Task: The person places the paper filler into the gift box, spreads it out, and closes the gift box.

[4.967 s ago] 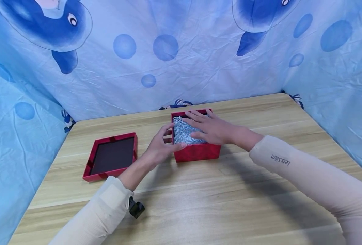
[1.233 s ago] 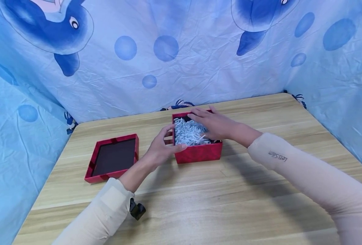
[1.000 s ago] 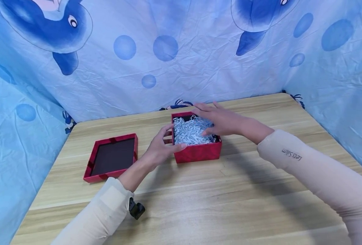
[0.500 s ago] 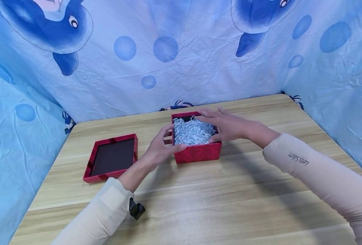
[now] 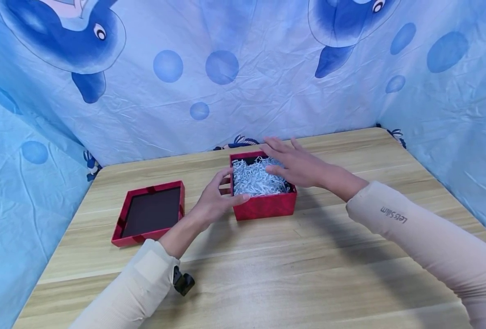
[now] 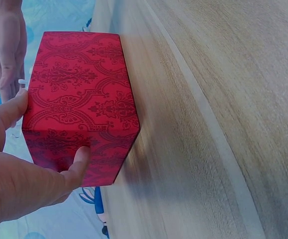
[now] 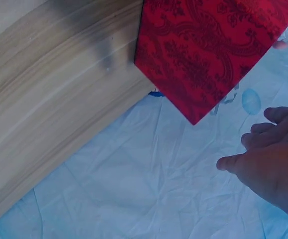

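Note:
A red patterned box point(image 5: 265, 207) stands topless towards the back of the table, filled with pale blue shredded paper point(image 5: 253, 178). Its black lining shows along the back and right. My left hand point(image 5: 210, 201) holds the box at its left side, thumb against the front and fingers along the left wall; the left wrist view shows a fingertip and the thumb on the red box point(image 6: 79, 94). Above the right part of the shredded paper hovers my right hand point(image 5: 298, 167), fingers spread and holding nothing. In the right wrist view this right hand point(image 7: 273, 149) is apart from the box.
Left of the box, a red lid point(image 5: 152, 210) with a black inside lies upturned on the wooden table point(image 5: 259, 269). A blue curtain point(image 5: 259, 109) with whale prints hangs behind the table and at both sides.
My right hand was down in the shredded paper, then shifted right and has lifted off it. The paper lay flatter 5 seconds ago and is looser now. My left hand stays at the box.

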Action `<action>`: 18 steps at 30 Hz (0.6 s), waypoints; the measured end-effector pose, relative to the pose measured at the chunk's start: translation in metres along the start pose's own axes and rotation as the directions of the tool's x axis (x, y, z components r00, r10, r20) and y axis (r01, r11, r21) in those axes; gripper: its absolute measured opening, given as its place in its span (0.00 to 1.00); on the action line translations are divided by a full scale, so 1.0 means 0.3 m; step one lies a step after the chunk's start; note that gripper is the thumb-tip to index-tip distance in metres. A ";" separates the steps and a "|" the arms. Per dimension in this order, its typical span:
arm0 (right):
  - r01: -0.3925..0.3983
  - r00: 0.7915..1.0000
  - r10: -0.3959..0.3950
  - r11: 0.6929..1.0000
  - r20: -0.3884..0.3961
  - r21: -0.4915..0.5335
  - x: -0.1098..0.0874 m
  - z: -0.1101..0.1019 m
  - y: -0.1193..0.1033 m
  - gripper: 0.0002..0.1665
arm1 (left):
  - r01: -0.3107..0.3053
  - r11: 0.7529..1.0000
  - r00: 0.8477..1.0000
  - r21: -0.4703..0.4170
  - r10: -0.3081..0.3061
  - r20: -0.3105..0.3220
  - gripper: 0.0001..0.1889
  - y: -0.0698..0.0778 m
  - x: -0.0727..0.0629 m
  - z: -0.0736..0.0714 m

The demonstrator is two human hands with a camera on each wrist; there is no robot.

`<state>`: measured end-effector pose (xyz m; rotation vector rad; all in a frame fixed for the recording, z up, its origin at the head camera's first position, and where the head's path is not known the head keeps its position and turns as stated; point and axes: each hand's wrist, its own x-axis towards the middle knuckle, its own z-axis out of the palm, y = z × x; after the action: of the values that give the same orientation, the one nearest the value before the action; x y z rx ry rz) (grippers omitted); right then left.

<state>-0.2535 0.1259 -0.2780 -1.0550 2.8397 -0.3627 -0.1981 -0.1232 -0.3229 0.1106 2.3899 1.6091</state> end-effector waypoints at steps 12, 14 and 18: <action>-0.008 1.000 0.008 0.999 0.011 -0.032 0.006 0.022 -0.030 0.40 | 0.001 1.000 1.000 0.009 -0.001 0.004 0.45 0.002 -0.002 0.001; -0.011 1.000 0.012 0.999 0.011 -0.036 0.009 0.024 -0.034 0.40 | 0.002 1.000 1.000 0.008 -0.002 0.003 0.45 0.002 -0.002 0.001; -0.024 1.000 0.025 0.999 0.007 -0.048 0.016 0.027 -0.045 0.41 | 0.003 1.000 1.000 0.006 -0.003 0.002 0.45 0.004 -0.003 0.004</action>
<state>-0.2473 0.1112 -0.2823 -1.0268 2.8652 -0.2890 -0.1972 -0.1219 -0.3221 0.1093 2.3923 1.6002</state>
